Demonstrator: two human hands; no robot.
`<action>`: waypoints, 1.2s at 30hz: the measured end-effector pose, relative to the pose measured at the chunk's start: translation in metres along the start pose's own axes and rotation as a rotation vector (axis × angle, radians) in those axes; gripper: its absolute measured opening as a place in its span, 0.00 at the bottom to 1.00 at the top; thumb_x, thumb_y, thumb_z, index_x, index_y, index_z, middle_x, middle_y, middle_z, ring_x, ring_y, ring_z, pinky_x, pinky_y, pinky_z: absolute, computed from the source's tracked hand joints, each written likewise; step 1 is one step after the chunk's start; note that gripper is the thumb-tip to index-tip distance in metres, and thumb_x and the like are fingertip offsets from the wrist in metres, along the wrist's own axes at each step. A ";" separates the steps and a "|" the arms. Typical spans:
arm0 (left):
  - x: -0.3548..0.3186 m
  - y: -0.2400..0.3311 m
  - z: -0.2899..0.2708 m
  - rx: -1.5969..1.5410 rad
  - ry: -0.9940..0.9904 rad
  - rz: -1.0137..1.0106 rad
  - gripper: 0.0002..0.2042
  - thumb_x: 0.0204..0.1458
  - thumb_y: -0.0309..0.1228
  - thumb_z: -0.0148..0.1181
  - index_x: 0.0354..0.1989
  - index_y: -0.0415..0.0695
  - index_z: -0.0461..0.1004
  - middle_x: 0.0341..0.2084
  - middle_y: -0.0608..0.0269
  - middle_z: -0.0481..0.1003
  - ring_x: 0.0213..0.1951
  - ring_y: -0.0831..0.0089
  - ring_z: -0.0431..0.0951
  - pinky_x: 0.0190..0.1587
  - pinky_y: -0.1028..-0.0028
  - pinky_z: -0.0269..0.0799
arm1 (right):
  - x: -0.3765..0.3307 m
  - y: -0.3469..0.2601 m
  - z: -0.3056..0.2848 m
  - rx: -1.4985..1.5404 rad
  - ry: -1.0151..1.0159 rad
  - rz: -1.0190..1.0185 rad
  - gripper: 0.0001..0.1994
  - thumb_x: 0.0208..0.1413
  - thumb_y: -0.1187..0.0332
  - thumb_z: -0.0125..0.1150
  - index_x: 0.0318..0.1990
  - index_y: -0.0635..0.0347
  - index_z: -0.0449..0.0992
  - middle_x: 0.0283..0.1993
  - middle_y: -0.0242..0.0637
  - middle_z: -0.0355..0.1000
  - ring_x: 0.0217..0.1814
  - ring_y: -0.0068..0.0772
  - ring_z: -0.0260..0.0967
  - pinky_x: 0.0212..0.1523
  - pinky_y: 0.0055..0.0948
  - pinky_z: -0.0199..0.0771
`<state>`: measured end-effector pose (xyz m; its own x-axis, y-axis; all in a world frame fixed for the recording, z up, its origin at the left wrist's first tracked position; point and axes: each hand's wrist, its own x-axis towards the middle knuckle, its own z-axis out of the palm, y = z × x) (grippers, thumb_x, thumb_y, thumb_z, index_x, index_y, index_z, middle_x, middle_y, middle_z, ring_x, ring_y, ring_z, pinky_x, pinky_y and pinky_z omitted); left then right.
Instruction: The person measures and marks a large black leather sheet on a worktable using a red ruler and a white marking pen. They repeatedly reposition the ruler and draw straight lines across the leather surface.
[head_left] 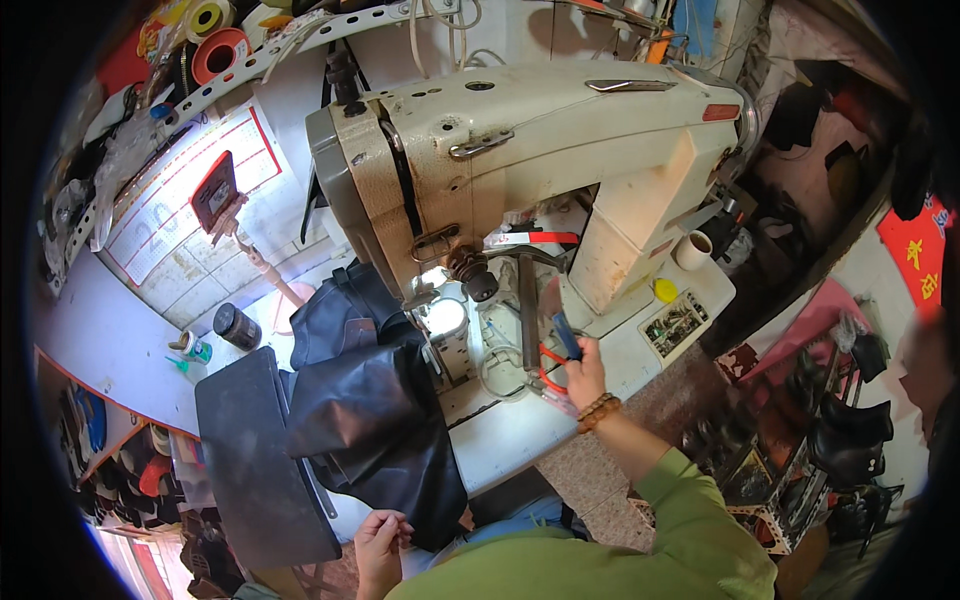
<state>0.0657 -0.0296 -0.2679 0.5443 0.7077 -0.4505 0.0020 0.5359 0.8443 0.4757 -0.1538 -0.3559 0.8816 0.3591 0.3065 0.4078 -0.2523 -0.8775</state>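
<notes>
The right hand (pixel 583 372) has its fingers clamped on a blue tool (pixel 566 334) at the bench (pixel 520 430), while the left hand (pixel 380 535), fingers curled together, rests by the black leather (pixel 370 410).

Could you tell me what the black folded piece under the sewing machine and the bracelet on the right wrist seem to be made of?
The black folded sheet looks like leather or a faux leather: smooth, with a soft sheen and heavy, rounded creases. The brown beaded bracelet on the right wrist looks like wood, going by its matt round beads, though resin is possible. The cream sewing machine looks like painted metal, chipped and worn.
</notes>
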 end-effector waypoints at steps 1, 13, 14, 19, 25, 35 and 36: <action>0.001 0.001 0.003 0.002 -0.010 0.001 0.06 0.62 0.26 0.53 0.38 0.38 0.75 0.25 0.59 0.77 0.23 0.76 0.73 0.28 0.79 0.68 | -0.003 -0.008 0.008 0.038 -0.013 0.045 0.14 0.51 0.78 0.48 0.47 0.67 0.67 0.44 0.50 0.69 0.48 0.48 0.68 0.53 0.40 0.67; -0.005 0.001 -0.008 0.086 0.075 0.087 0.06 0.62 0.26 0.53 0.38 0.37 0.75 0.24 0.59 0.77 0.23 0.77 0.73 0.28 0.80 0.67 | 0.028 0.007 -0.044 -0.395 0.020 0.034 0.13 0.53 0.75 0.55 0.47 0.65 0.68 0.43 0.54 0.72 0.42 0.58 0.72 0.46 0.45 0.72; -0.004 0.001 -0.008 0.098 0.078 0.094 0.06 0.62 0.26 0.53 0.38 0.37 0.75 0.24 0.59 0.77 0.23 0.77 0.73 0.28 0.80 0.67 | 0.031 0.011 -0.052 -0.485 -0.009 0.059 0.14 0.53 0.74 0.56 0.47 0.64 0.69 0.45 0.56 0.72 0.45 0.60 0.71 0.47 0.47 0.72; -0.002 0.006 -0.002 0.107 0.074 0.138 0.06 0.62 0.26 0.54 0.39 0.36 0.76 0.27 0.61 0.78 0.27 0.79 0.72 0.32 0.81 0.66 | 0.036 0.029 -0.062 -0.660 -0.090 0.012 0.14 0.53 0.72 0.59 0.47 0.62 0.70 0.49 0.51 0.69 0.49 0.57 0.69 0.50 0.48 0.72; 0.007 0.015 -0.003 0.370 0.138 0.265 0.05 0.59 0.23 0.56 0.40 0.37 0.76 0.29 0.65 0.77 0.30 0.77 0.74 0.38 0.79 0.70 | 0.037 0.023 -0.066 -0.696 -0.097 -0.156 0.17 0.45 0.74 0.59 0.46 0.64 0.71 0.48 0.52 0.68 0.55 0.58 0.64 0.57 0.49 0.65; 0.090 0.068 -0.044 0.853 0.595 0.610 0.40 0.44 0.30 0.71 0.66 0.36 0.57 0.62 0.43 0.63 0.64 0.52 0.63 0.64 0.60 0.61 | -0.056 -0.127 0.021 -0.081 -0.464 -0.644 0.20 0.49 0.74 0.62 0.52 0.66 0.71 0.56 0.50 0.69 0.57 0.54 0.67 0.59 0.45 0.67; 0.100 0.075 -0.047 0.793 0.556 0.547 0.38 0.46 0.31 0.71 0.65 0.36 0.58 0.57 0.44 0.69 0.60 0.53 0.69 0.61 0.62 0.65 | -0.060 -0.137 0.035 -0.027 -0.513 -0.621 0.23 0.49 0.73 0.63 0.54 0.66 0.69 0.57 0.50 0.68 0.58 0.55 0.67 0.60 0.44 0.67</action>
<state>0.0804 0.1028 -0.2630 0.1843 0.9729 0.1396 0.5209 -0.2171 0.8255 0.3588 -0.1090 -0.2667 0.2755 0.8071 0.5222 0.7990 0.1098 -0.5912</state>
